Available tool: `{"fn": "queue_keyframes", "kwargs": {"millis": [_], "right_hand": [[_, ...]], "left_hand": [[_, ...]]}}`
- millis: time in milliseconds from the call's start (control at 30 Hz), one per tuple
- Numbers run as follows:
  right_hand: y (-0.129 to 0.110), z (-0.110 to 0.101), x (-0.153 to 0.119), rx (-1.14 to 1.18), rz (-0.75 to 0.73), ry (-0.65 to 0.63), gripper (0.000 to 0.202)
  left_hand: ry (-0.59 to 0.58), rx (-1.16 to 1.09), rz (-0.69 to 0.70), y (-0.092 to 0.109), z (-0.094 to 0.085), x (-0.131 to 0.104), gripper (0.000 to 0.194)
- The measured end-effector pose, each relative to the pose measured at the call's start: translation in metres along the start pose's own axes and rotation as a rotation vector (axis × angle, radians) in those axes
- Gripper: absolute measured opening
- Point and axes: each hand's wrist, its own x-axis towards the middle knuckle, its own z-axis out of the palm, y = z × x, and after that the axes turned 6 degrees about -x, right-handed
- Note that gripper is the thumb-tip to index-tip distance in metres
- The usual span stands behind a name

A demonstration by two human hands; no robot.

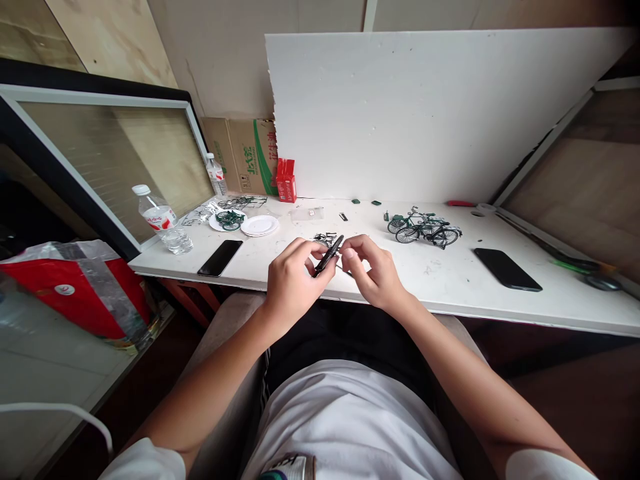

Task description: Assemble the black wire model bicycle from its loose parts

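Observation:
Over the front edge of the table, my left hand [299, 277] grips a small black model bicycle wheel [329, 256], seen nearly edge-on and tilted. Just to its right, the thumb and forefinger of my right hand [371, 270] are pinched together close to the wheel's hub. What they hold, if anything, is too small to make out. Behind the wheel, small black bicycle parts [325, 237] lie on the table. Assembled model bicycles [425, 228], green and black, stand to the right of my hands.
A white table [280, 257] carries two black phones [220, 258] [507, 269], white plates [260, 225] with green parts on one, and a clear plastic piece [307, 213]. Water bottles [163, 220] stand left. A white board [400, 113] and a red box [286, 180] are behind.

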Motion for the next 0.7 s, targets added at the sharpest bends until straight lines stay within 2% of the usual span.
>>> {"fn": "queue_keyframes", "kwargs": {"millis": [133, 333, 467, 600, 700], "right_hand": [[0.002, 0.002, 0.001, -0.029, -0.029, -0.008, 0.021], [0.002, 0.004, 0.001, 0.026, 0.032, -0.038, 0.022], [0.005, 0.004, 0.002, 0.051, 0.047, -0.018, 0.025], [0.011, 0.002, 0.003, 0.032, 0.043, 0.014, 0.024], [0.015, 0.0, 0.002, -0.123, -0.012, 0.03, 0.021]], "left_hand": [[0.004, 0.001, -0.008, -0.001, 0.0, 0.0, 0.007], [0.018, 0.023, 0.003, -0.002, -0.001, 0.0, 0.007], [-0.03, 0.016, 0.015, 0.0, 0.001, -0.001, 0.003], [-0.096, -0.124, -0.035, 0.002, 0.004, -0.002, 0.006], [-0.138, -0.275, -0.134, 0.004, 0.004, -0.004, 0.014]]}}
